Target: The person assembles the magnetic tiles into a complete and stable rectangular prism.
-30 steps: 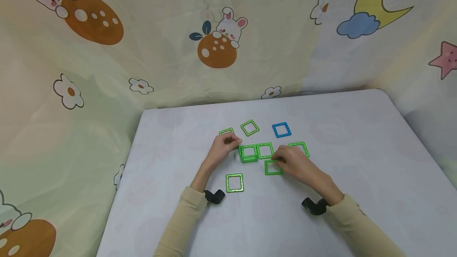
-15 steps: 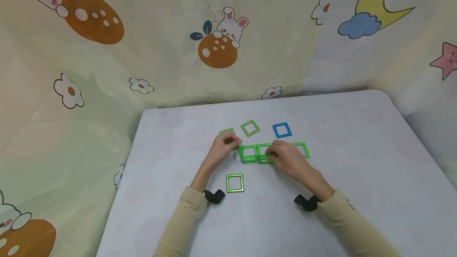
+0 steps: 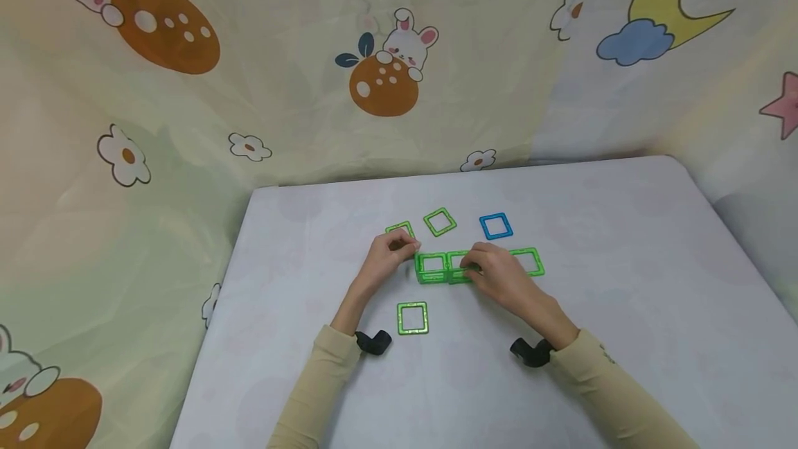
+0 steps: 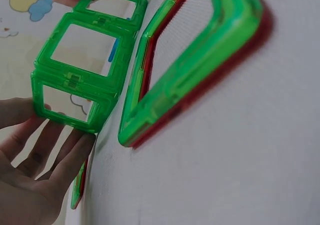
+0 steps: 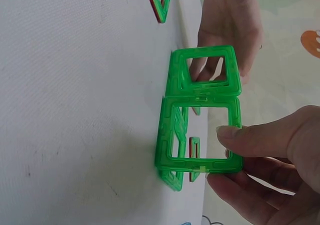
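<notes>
Green square magnetic tiles stand joined in a low structure [image 3: 431,276] near the table's middle, with upright tiles along its front. My left hand [image 3: 391,253] is at its left end, thumb and fingers pinching the end tile [image 4: 104,112] by its edge. At the front, my right hand [image 3: 501,276] pinches an upright green tile [image 5: 197,165] between thumb and fingers. That tile sits side by side with another upright one [image 5: 202,91]. In the head view, my right hand hides part of the structure.
Loose green tiles lie flat: one in front [image 3: 413,332], one behind my left hand [image 3: 399,224], one turned askew [image 3: 445,231]. A blue tile [image 3: 497,236] lies at the back, and a green tile [image 3: 528,251] shows right of my right hand. Printed cloth [image 3: 299,89] hangs behind the table.
My right hand has moved left with a green tile and set it upright against the front, beside the other upright tile. My left hand has stayed at the left end.
</notes>
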`<state>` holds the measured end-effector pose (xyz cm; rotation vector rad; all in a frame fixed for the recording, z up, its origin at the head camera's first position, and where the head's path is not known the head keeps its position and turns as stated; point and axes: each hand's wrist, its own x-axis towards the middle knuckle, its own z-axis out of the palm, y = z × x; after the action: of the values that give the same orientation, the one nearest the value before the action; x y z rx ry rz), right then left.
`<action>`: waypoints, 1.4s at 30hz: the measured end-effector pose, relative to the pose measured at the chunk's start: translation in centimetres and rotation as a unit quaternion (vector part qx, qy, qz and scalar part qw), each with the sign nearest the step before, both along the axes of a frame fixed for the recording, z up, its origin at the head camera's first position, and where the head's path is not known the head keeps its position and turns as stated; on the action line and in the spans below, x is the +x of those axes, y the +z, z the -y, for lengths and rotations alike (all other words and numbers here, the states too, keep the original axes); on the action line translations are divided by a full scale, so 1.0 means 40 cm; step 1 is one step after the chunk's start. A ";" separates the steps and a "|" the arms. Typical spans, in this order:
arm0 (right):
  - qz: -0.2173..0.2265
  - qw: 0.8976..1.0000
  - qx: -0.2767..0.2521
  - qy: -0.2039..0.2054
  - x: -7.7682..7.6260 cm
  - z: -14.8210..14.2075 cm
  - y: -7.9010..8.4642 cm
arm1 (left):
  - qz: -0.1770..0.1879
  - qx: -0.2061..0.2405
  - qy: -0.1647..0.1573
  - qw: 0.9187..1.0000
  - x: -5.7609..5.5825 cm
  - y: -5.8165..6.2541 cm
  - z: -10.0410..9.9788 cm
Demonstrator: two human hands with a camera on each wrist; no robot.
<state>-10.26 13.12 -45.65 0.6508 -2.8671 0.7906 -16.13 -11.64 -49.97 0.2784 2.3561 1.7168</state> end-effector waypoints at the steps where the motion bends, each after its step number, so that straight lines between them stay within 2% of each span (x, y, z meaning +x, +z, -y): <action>1: 0.000 1.000 -0.001 0.000 0.000 0.000 0.000 | 0.000 0.001 0.001 1.000 0.000 0.000 0.001; 19: -0.012 1.000 -0.012 0.002 -0.002 -0.005 -0.007 | 0.006 0.011 0.009 1.000 0.001 -0.004 0.002; 34: 0.015 0.999 -0.031 0.015 0.006 -0.034 -0.016 | 0.026 0.012 0.017 0.999 0.013 0.001 -0.004; 42: 0.043 0.999 -0.010 -0.009 0.018 -0.089 -0.018 | 0.017 0.023 0.019 0.999 0.013 -0.007 -0.006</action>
<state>-9.54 16.66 -46.38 0.6024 -2.9339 0.8646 -15.62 -11.41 -50.26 0.2102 2.3158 1.7794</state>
